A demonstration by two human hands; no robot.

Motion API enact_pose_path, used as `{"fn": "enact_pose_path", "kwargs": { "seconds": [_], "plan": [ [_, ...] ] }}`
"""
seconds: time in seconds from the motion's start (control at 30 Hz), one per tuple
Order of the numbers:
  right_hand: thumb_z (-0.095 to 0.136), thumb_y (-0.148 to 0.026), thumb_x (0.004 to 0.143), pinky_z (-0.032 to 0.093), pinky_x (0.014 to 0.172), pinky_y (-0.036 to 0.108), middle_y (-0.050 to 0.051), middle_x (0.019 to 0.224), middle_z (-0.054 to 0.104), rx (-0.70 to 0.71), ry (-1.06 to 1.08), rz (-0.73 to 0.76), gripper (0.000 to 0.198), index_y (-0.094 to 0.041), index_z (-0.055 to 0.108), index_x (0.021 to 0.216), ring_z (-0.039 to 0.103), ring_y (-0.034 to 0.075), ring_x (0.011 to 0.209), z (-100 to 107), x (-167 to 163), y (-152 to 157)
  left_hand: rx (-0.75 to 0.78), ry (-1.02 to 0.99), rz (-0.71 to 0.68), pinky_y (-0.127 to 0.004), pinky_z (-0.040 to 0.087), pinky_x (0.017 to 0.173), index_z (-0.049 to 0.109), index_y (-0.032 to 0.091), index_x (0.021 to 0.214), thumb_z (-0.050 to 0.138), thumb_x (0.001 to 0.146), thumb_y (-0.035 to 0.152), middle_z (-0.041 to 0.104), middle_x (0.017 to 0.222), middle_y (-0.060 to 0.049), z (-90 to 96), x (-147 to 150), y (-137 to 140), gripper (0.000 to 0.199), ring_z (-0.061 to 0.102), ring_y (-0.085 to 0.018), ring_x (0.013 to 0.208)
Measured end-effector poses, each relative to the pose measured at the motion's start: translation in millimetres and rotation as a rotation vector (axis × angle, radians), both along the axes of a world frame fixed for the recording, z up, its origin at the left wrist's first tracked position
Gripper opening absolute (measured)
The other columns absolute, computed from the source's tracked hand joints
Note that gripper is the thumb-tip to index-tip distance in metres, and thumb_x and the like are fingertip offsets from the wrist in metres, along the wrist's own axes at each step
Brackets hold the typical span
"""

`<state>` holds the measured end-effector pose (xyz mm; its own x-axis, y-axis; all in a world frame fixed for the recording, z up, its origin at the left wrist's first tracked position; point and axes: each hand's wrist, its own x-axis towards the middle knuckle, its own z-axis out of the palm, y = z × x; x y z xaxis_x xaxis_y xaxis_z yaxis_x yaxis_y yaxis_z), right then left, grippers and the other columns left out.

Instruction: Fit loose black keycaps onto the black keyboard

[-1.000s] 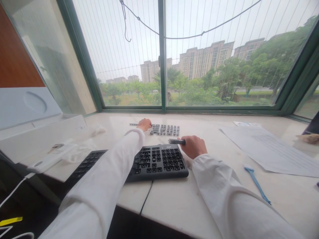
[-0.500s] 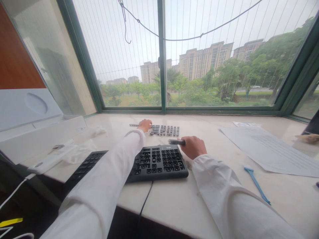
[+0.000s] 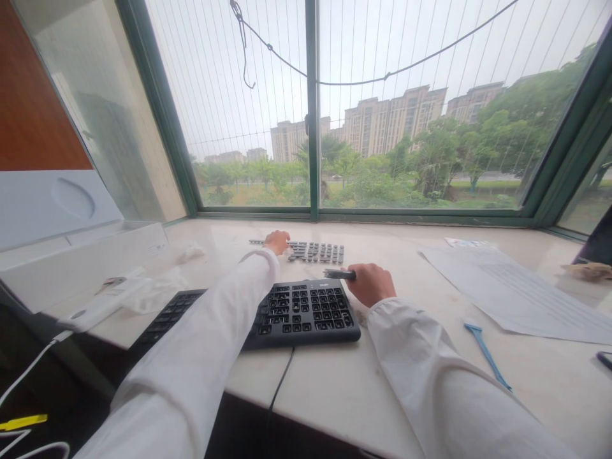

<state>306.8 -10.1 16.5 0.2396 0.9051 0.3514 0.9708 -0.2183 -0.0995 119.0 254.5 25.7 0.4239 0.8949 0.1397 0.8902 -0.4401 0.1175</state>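
Note:
A black keyboard (image 3: 329,333) with its keycaps off lies near the counter's front edge, its middle hidden under my left sleeve. Beyond it, loose dark keycaps (image 3: 316,250) lie in rows on the counter. My left hand (image 3: 276,242) is at the left part of these rows, fingers bent down; their tips and anything between them are hidden. Just right of the keyboard's far corner, my right hand (image 3: 373,284) is closed around a small black brush (image 3: 340,274). Its bristle end points left, above the keyboard's far edge.
A blue plastic tool (image 3: 488,356) lies to the right, near printed paper sheets (image 3: 511,290). On the left are an open white box (image 3: 81,255), a white power strip (image 3: 102,303) and crumpled clear plastic (image 3: 160,290). The keyboard cable (image 3: 282,379) hangs over the front edge.
The camera view has shifted slightly. Both hands stay in nearly the same places, the right still holding the brush.

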Motion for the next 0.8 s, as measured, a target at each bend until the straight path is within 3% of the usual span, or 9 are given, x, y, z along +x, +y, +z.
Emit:
{"fn": "enact_pose_path", "kwargs": {
  "seconds": [0.33, 0.5, 0.63, 0.73, 0.8],
  "plan": [
    [0.034, -0.047, 0.095, 0.043, 0.070, 0.034, 0.012, 0.089, 0.073, 0.006, 0.025, -0.018, 0.048, -0.025, 0.076, 0.088, 0.067, 0.026, 0.081, -1, 1, 2, -0.054, 0.044, 0.077, -0.028, 0.049, 0.090, 0.073, 0.023, 0.104, 0.069, 0.080, 0.024, 0.074, 0.072, -0.003, 47.9, -58, -42, 0.024, 0.071, -0.017, 0.082],
    [0.041, -0.044, 0.092, 0.043, 0.071, 0.036, 0.014, 0.097, 0.072, -0.017, 0.051, -0.057, 0.040, -0.026, 0.077, 0.093, 0.066, 0.027, 0.085, -1, 4, 1, -0.105, 0.027, 0.043, -0.026, 0.052, 0.085, 0.073, 0.024, 0.101, 0.067, 0.080, 0.022, 0.075, 0.082, 0.000, 63.7, -92, -88, 0.023, 0.070, -0.012, 0.071],
    [0.049, -0.046, 0.087, 0.041, 0.069, 0.037, 0.014, 0.101, 0.072, 0.021, 0.106, -0.117, 0.034, -0.028, 0.077, 0.095, 0.064, 0.028, 0.085, 0, 3, -1, -0.140, -0.007, -0.062, -0.022, 0.051, 0.079, 0.073, 0.022, 0.105, 0.058, 0.085, 0.020, 0.075, 0.099, -0.002, 51.4, -125, -136, 0.025, 0.069, -0.012, 0.076],
    [0.053, -0.048, 0.084, 0.038, 0.065, 0.035, 0.012, 0.095, 0.072, 0.122, 0.162, -0.136, 0.032, -0.028, 0.077, 0.090, 0.063, 0.026, 0.079, -1, 1, -3, 0.009, 0.015, -0.118, -0.023, 0.048, 0.087, 0.075, 0.021, 0.100, 0.053, 0.091, 0.024, 0.074, 0.105, -0.006, 28.5, -146, -175, 0.024, 0.067, -0.016, 0.096],
    [0.054, -0.048, 0.083, 0.036, 0.063, 0.033, 0.010, 0.088, 0.072, 0.197, 0.190, -0.120, 0.030, -0.027, 0.076, 0.083, 0.062, 0.024, 0.075, -1, 1, -2, 0.106, -0.026, -0.091, -0.026, 0.048, 0.088, 0.074, 0.022, 0.103, 0.044, 0.097, 0.030, 0.073, 0.105, -0.007, 11.3, -152, -200, 0.031, 0.066, -0.018, 0.096]
  ]
}}
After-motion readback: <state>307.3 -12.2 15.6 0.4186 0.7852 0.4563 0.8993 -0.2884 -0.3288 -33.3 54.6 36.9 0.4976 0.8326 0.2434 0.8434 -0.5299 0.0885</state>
